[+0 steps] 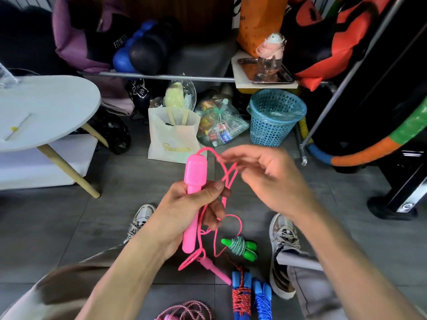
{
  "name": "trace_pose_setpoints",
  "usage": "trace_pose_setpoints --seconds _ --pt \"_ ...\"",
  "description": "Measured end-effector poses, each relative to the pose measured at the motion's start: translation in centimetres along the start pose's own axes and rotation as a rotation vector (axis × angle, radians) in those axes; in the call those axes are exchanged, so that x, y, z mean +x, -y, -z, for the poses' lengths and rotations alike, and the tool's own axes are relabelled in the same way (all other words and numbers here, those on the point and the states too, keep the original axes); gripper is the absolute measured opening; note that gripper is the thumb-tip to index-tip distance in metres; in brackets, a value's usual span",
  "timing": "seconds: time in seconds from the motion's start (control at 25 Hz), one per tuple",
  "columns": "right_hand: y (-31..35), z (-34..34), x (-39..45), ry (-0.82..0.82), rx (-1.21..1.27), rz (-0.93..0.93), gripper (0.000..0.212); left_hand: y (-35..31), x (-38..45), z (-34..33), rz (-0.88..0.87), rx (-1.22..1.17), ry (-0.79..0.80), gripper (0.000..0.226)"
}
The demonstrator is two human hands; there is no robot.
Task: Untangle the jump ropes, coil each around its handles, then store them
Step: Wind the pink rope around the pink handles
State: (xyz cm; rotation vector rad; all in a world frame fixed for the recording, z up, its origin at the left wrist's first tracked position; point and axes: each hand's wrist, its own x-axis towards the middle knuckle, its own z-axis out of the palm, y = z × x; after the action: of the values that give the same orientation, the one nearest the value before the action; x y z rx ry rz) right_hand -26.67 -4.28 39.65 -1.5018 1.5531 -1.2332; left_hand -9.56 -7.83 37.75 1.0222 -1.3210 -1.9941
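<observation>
Done: green rope (pixel 240 247) and blue ropes (pixel 250 296) coiled on floor
In hand: left hand (pixel 184 211) grips pink handle (pixel 193 199); right hand (pixel 265 179) pinches its cord (pixel 228 179), fingers loosely spread
Left: coil pink, braided rope (pixel 187 310), store all

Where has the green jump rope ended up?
The green jump rope lies coiled on the floor between the two shoes, below the left hand, just above the blue-handled ropes.

head view looks steeply down, close over hands (pixel 231 192).
</observation>
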Motion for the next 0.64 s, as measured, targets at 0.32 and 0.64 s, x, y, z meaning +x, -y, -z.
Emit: trace_pose_setpoints --seconds 0.32,0.64 --pt "-3.4 5.8 0.5 -0.335 -0.699 -0.217 0.023 -0.1 -0.3 -0.1 0.038 0.032 0.061 0.025" --pt "-1.2 1.3 -0.1 0.320 -0.233 -0.121 0.016 0.0 -0.3 -0.1 0.012 0.026 0.067 0.033"
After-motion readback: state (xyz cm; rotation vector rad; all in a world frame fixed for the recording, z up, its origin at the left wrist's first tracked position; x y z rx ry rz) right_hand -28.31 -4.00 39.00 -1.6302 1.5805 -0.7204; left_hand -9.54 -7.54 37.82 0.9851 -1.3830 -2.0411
